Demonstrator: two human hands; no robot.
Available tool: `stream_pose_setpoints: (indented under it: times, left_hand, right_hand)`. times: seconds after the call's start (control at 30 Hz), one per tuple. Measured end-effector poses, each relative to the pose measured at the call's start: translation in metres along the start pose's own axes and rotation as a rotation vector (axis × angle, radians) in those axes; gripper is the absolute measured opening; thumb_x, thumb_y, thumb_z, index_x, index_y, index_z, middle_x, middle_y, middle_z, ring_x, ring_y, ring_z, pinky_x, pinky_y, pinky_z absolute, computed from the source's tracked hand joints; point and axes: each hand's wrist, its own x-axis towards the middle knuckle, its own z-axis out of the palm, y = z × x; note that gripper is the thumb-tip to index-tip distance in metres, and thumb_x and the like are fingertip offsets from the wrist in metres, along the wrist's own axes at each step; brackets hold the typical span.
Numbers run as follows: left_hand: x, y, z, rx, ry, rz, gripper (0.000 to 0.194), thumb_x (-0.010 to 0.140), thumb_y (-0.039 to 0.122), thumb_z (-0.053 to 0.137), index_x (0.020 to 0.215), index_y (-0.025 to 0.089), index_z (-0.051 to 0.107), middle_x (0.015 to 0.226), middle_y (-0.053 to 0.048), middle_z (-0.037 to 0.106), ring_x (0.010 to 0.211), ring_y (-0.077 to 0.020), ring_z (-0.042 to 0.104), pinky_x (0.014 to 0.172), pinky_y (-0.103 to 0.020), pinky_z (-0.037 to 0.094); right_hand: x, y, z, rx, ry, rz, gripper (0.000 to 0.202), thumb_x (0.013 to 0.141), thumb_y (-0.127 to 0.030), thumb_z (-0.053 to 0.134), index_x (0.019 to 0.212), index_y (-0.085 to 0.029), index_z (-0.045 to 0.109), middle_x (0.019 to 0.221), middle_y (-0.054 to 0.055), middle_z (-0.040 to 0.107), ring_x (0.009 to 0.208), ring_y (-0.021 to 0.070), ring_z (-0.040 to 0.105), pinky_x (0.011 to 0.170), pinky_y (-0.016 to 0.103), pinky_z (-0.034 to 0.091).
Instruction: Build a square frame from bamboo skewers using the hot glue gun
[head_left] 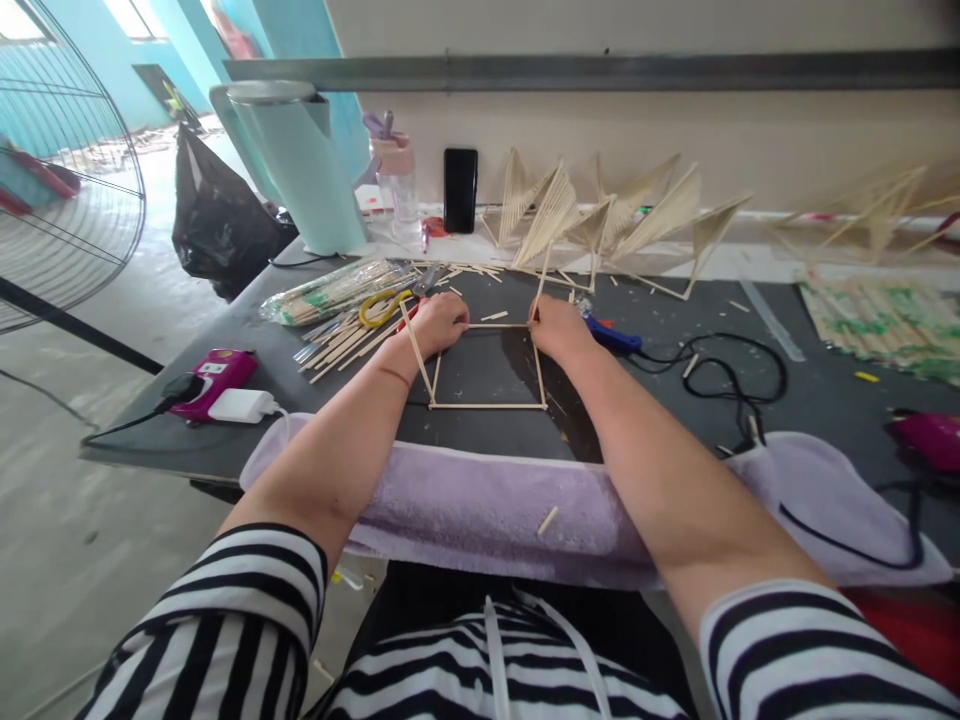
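Observation:
A square frame of thin wooden sticks (487,406) lies on the dark table in front of me. One stick rises at a slant from its near left corner, and another stands at the far right corner. My left hand (442,322) is closed at the far left corner, its fingertips pinching the frame there. At the far right corner my right hand (553,322) pinches the frame by the upright stick (543,275). A blue glue gun (613,336) lies just right of my right hand. Yellow-handled scissors (384,308) rest left of my left hand.
Loose sticks (349,340) and a bagged bundle (330,290) lie at left, near a pale green kettle (300,170). Finished stick structures (615,215) and a phone (460,190) stand along the wall. A black cord (784,375) loops at right; a magenta power strip (217,380) sits left.

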Motion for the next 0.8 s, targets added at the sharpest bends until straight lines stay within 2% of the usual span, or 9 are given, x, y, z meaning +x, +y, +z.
stream_pose_setpoints:
  times: [0.4,0.6,0.8]
  left_hand:
    - [0.0014,-0.0019,0.0001,-0.030,0.008,0.037,0.015,0.079,0.021,0.057,0.082,0.014,0.070,0.097,-0.012,0.071,0.102,-0.0237,0.064,0.095,-0.036,0.049]
    - [0.0016,-0.0046,0.0019,-0.026,0.021,0.056,0.014,0.079,0.021,0.055,0.081,0.018,0.069,0.096,-0.009,0.072,0.102,-0.0225,0.064,0.094,-0.035,0.050]
    - [0.0004,-0.0015,-0.0017,-0.017,-0.009,0.051,0.019,0.081,0.022,0.054,0.085,0.015,0.071,0.100,-0.012,0.072,0.106,-0.0238,0.063,0.096,-0.035,0.048]
  right_hand:
    - [0.0001,0.0009,0.0000,-0.002,0.003,-0.015,0.019,0.084,-0.013,0.055,0.101,-0.015,0.064,0.096,0.015,0.071,0.095,0.0294,0.066,0.082,0.036,0.049]
    - [0.0007,0.0015,0.0010,0.001,-0.003,-0.017,0.020,0.085,-0.014,0.055,0.103,-0.016,0.064,0.099,0.015,0.071,0.096,0.0295,0.066,0.082,0.036,0.049]
    - [0.0000,-0.0007,-0.0015,-0.013,-0.010,-0.005,0.019,0.085,-0.013,0.055,0.102,-0.016,0.063,0.099,0.015,0.072,0.097,0.0304,0.067,0.082,0.036,0.049]
